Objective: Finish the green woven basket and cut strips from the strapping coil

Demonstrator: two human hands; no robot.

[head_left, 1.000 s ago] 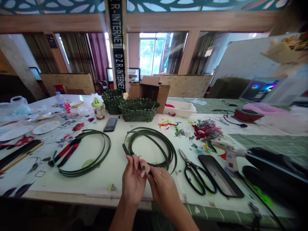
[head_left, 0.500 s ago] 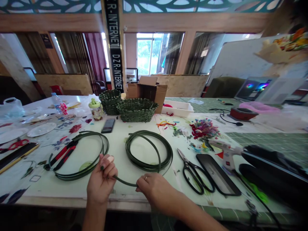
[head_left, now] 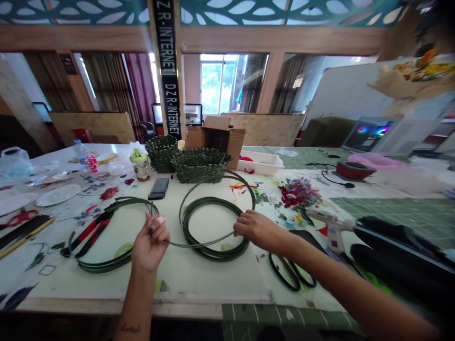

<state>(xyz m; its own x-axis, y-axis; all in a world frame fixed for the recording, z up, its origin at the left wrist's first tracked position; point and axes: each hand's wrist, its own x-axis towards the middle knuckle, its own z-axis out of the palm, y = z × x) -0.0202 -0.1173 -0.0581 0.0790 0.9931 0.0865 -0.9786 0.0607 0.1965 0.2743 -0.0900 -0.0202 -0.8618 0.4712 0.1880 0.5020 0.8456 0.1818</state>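
Green strip [head_left: 202,245] in left fingers [head_left: 156,226]

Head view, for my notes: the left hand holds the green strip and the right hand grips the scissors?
No: the right hand touches the green strip, not the scissors, as the head view shows. The left hand does hold the strip.

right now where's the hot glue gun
In the head view, the white hot glue gun lies on the right of the table, just beyond the person's right forearm and below and to the right of the pile of coloured scraps.
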